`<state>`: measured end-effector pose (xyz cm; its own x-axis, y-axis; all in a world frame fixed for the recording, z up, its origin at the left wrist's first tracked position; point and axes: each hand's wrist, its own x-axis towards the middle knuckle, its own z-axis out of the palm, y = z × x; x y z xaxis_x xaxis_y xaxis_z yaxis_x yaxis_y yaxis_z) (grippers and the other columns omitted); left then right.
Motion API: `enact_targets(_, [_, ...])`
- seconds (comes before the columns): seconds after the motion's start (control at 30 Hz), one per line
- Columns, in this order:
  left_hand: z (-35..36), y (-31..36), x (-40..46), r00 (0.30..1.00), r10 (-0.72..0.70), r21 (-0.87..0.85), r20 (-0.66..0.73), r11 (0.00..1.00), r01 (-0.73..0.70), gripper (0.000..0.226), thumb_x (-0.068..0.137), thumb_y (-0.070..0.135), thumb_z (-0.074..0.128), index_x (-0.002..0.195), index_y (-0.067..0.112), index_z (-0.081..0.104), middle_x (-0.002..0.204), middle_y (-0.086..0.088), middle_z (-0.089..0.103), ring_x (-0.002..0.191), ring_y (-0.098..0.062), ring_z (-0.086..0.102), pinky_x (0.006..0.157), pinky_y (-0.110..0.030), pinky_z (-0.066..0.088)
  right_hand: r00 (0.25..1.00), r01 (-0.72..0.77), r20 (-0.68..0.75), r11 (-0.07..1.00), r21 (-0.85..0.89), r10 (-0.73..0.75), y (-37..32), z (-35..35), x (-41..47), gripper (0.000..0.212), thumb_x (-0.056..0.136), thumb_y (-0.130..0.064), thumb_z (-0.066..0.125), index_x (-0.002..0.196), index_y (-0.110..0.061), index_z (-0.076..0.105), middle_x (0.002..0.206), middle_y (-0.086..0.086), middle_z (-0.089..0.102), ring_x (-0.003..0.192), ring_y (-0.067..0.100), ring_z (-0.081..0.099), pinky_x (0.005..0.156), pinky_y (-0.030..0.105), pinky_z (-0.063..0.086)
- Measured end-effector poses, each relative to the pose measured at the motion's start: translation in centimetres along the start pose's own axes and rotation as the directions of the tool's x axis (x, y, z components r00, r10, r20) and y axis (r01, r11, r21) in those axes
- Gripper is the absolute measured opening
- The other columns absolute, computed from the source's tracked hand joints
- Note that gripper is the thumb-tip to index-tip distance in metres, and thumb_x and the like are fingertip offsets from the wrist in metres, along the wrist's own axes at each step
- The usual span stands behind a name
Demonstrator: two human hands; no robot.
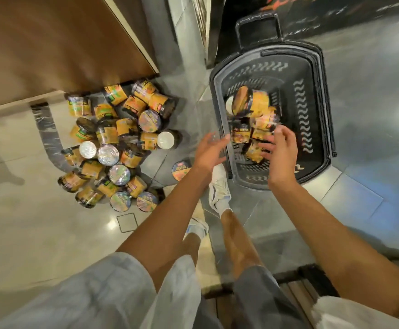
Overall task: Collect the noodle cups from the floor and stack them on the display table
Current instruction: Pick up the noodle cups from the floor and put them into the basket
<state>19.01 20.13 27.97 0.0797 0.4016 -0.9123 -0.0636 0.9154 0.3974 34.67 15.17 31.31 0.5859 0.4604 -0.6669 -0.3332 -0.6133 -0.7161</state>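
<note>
A pile of yellow-and-black noodle cups [113, 143] lies on the floor at the left, some upright, some on their sides. One cup [181, 170] lies apart, near my foot. A black shopping basket [312, 110] stands on the floor at the right and holds several more cups [253, 103]. My left hand [211, 150] hovers at the basket's near left rim with its fingers spread and nothing in it. My right hand [280, 153] is over the basket's inside, fingers loosely bent above the cups, blurred, holding nothing that I can see.
A brown wooden display table [51, 48] fills the upper left, its corner above the pile. The basket's handle [257, 32] points away from me. My feet in white shoes [218, 193] stand between pile and basket. A wooden slatted surface [307, 288] lies at the lower right.
</note>
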Motion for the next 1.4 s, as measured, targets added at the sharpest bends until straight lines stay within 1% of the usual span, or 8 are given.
enact_targets(0.27, [-12.5, -5.4, 2.5, 0.958, -0.153, -0.007, -0.242, 0.988, 0.156, 0.009, 0.104, 0.022, 0.061, 0.099, 0.016, 0.065, 0.102, -0.009, 0.061, 0.098, -0.027, 0.061, 0.092, -0.045, 0.056, 0.922, 0.096, 0.383, 0.927, -0.363, 0.055, 6.3, 10.0, -2.4, 0.008, 0.108, -0.027, 0.056, 0.109, -0.022, 0.063, 0.086, 0.007, 0.066, 0.068, 0.019, 0.066, 0.060, 0.034, 0.053])
enact_targets(0.4, [-18.4, -7.0, 6.3, 0.925, -0.203, -0.081, -0.322, 0.979, 0.186, 0.021, 0.104, 0.022, 0.060, 0.085, 0.018, 0.065, 0.072, -0.003, 0.066, 0.062, -0.014, 0.067, 0.062, -0.025, 0.054, 0.841, 0.267, 0.528, 0.756, -0.598, 0.121, 12.0, 16.0, -0.1, 0.025, 0.101, -0.038, 0.065, 0.122, -0.024, 0.062, 0.095, 0.004, 0.066, 0.086, 0.028, 0.069, 0.080, 0.044, 0.055])
enact_targets(0.57, [-24.2, -9.0, 15.5, 0.919, -0.207, -0.085, -0.337, 0.978, 0.189, 0.049, 0.103, 0.040, 0.060, 0.140, 0.008, 0.058, 0.114, -0.005, 0.054, 0.092, -0.021, 0.055, 0.091, -0.042, 0.044, 0.749, 0.590, 0.647, 0.300, -0.749, 0.143, 19.5, 24.5, 5.6, 0.074, 0.087, -0.048, 0.077, 0.148, -0.023, 0.044, 0.139, 0.012, 0.052, 0.129, 0.035, 0.052, 0.101, 0.046, 0.046])
enact_targets(0.83, [-29.4, -11.0, 31.5, 0.901, -0.224, -0.228, -0.371, 0.963, 0.145, 0.076, 0.093, 0.052, 0.074, 0.153, 0.012, 0.048, 0.145, -0.011, 0.055, 0.134, -0.032, 0.053, 0.116, -0.047, 0.045, 0.653, 0.756, 0.752, -0.131, -0.641, 0.092, 30.3, 34.6, 15.3, 0.113, 0.078, -0.063, 0.081, 0.162, -0.018, 0.020, 0.155, 0.016, 0.034, 0.142, 0.040, 0.034, 0.112, 0.052, 0.037])
enact_targets(1.03, [-30.4, -11.7, 38.9, 0.923, -0.241, -0.380, -0.299, 0.917, 0.117, 0.097, 0.081, 0.061, 0.082, 0.154, 0.011, 0.043, 0.140, -0.011, 0.062, 0.114, -0.030, 0.067, 0.091, -0.043, 0.061, 0.628, 0.768, 0.773, -0.228, -0.598, 0.086, 35.7, 38.2, 19.3, 0.113, 0.076, -0.046, 0.089, 0.162, -0.022, 0.019, 0.155, 0.017, 0.030, 0.139, 0.046, 0.037, 0.104, 0.053, 0.046])
enact_targets(1.17, [-29.9, -12.1, 40.8, 0.927, -0.184, -0.433, -0.328, 0.901, 0.025, 0.093, 0.076, 0.055, 0.089, 0.145, 0.010, 0.045, 0.126, -0.008, 0.064, 0.111, -0.029, 0.068, 0.098, -0.048, 0.060, 0.605, 0.773, 0.796, -0.259, -0.579, 0.028, 35.9, 38.4, 20.3, 0.100, 0.073, -0.044, 0.089, 0.153, -0.020, 0.034, 0.149, 0.016, 0.037, 0.136, 0.046, 0.039, 0.097, 0.051, 0.050])
enact_targets(1.27, [-29.7, -11.8, 39.5, 0.924, -0.174, -0.489, -0.341, 0.872, -0.016, 0.063, 0.082, 0.046, 0.088, 0.125, 0.017, 0.053, 0.117, -0.003, 0.065, 0.104, -0.021, 0.066, 0.101, -0.044, 0.058, 0.652, 0.748, 0.758, -0.168, -0.642, 0.008, 34.7, 37.1, 19.9, 0.096, 0.072, -0.045, 0.090, 0.149, -0.021, 0.037, 0.146, 0.015, 0.037, 0.130, 0.046, 0.046, 0.092, 0.049, 0.052])
enact_targets(1.4, [-29.0, -11.2, 34.4, 0.950, -0.118, -0.433, -0.288, 0.901, -0.019, 0.077, 0.086, 0.048, 0.083, 0.149, 0.015, 0.052, 0.119, 0.009, 0.064, 0.126, -0.019, 0.056, 0.109, -0.045, 0.048, 0.767, 0.639, 0.641, 0.057, -0.767, 0.023, 31.3, 34.0, 17.7, 0.093, 0.072, -0.042, 0.092, 0.145, -0.022, 0.038, 0.146, 0.014, 0.035, 0.124, 0.043, 0.054, 0.092, 0.044, 0.052])
